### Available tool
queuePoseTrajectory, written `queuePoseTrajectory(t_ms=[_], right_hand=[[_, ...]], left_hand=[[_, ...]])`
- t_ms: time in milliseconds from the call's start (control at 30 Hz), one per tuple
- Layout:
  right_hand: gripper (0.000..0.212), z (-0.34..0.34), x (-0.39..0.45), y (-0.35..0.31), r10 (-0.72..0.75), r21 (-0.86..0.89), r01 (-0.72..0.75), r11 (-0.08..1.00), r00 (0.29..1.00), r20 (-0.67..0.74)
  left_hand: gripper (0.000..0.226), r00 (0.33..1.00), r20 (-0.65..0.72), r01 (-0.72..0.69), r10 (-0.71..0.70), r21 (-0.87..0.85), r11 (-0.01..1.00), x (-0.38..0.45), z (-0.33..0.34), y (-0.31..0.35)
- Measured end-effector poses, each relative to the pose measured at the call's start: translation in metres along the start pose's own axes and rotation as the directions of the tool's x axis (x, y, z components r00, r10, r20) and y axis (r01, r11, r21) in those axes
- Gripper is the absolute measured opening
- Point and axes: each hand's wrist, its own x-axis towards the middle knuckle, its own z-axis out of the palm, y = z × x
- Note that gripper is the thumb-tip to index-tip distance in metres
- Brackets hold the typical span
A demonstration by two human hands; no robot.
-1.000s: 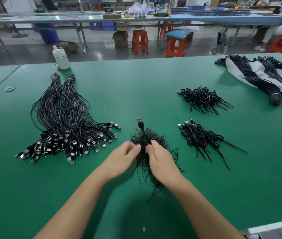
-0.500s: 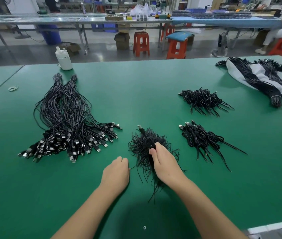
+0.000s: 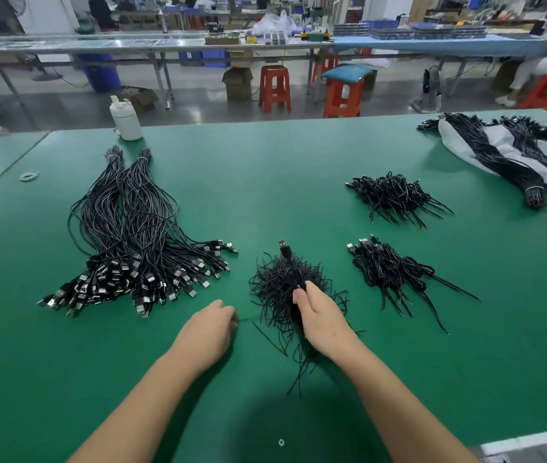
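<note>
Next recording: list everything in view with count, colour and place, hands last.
table: one, green, under everything
tie pile: one, black, centre front
USB cable: one, black, plug up, over tie pile
single tie: one, black, left of tie pile
long cable bundles: two, black, left
far coil pile: one, black, right
near coil pile: one, black, right front
bag: one, white, far right, under more cables
bottle: one, white, far edge
rubber bands: few, pale, left
stools: several, orange, beyond table
left hand: pinches single tie
right hand: grips USB cable
</note>
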Motion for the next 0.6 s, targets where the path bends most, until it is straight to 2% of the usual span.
queuePoseTrajectory(t_ms=[100, 167, 233, 333, 433, 600], right_hand=[[0.035, 0.001, -0.003, -0.004, -0.044, 0.04, 0.043, 0.998, 0.999, 0.026], [0.029, 0.003, -0.005, -0.006, -0.073, 0.053, 0.069, 0.996, 0.995, 0.067], [0.021, 0.005, -0.007, -0.007, -0.102, 0.053, 0.096, 0.994, 0.987, 0.123], [0.028, 0.01, -0.008, -0.009, -0.136, 0.046, 0.13, 0.99, 0.973, 0.187], [0.026, 0.015, -0.006, -0.008, -0.136, 0.065, 0.125, 0.99, 0.972, 0.194], [0.018, 0.019, -0.003, -0.003, -0.104, 0.126, 0.084, 0.988, 0.981, 0.162]], left_hand=[[0.023, 0.98, -0.151, 0.128, -0.13, -0.022, 0.991, 0.001, -0.007, 0.003], [0.018, 0.944, -0.267, 0.165, -0.194, -0.127, 0.978, 0.001, -0.014, 0.01], [0.012, 0.917, -0.344, 0.095, -0.2, -0.298, 0.95, 0.0, -0.021, 0.021], [0.011, 0.927, -0.36, -0.082, -0.104, -0.464, 0.882, -0.006, -0.03, 0.044], [0.017, 0.929, -0.369, -0.193, 0.015, -0.452, 0.871, -0.012, -0.031, 0.059], [0.009, 0.922, -0.385, -0.228, 0.051, -0.43, 0.874, -0.013, -0.033, 0.059]])
